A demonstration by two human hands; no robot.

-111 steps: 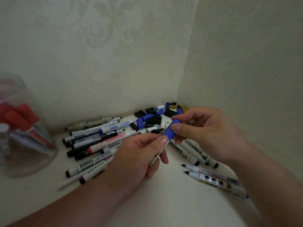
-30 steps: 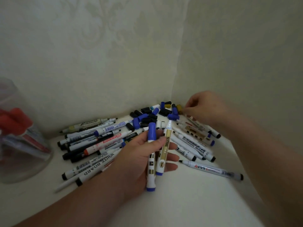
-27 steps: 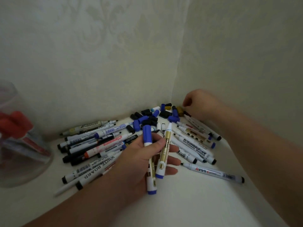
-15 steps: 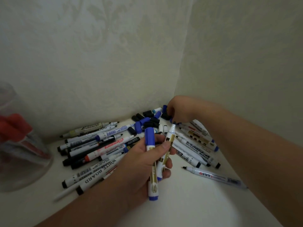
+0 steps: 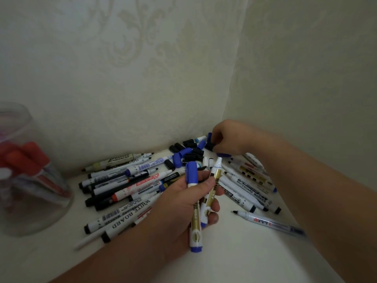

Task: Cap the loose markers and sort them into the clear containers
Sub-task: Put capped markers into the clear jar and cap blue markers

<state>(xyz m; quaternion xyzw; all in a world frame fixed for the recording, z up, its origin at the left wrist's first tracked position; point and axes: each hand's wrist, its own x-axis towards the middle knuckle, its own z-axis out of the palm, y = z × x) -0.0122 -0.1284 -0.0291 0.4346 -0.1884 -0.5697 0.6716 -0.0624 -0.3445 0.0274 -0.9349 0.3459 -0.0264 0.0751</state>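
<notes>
My left hand (image 5: 183,203) grips two white-and-gold markers upright. One is a capped marker (image 5: 193,201) with a blue cap (image 5: 191,172). The other is an uncapped marker (image 5: 213,186) whose white tip points up. My right hand (image 5: 228,139) reaches into the corner over the heap of loose blue and black caps (image 5: 187,153); its fingertips pinch at the caps, and I cannot tell if one is held. Loose markers (image 5: 126,180) lie fanned across the white table (image 5: 234,252).
A clear container (image 5: 30,180) with red-capped markers stands at the left edge. More whiteboard markers (image 5: 251,190) lie under my right forearm. One thin uncapped marker (image 5: 267,222) lies apart at the right. Patterned walls meet in a corner behind the heap.
My right hand moved left from the markers by the right wall to the cap heap in the corner. My left hand kept hold of the two markers, shifting slightly.
</notes>
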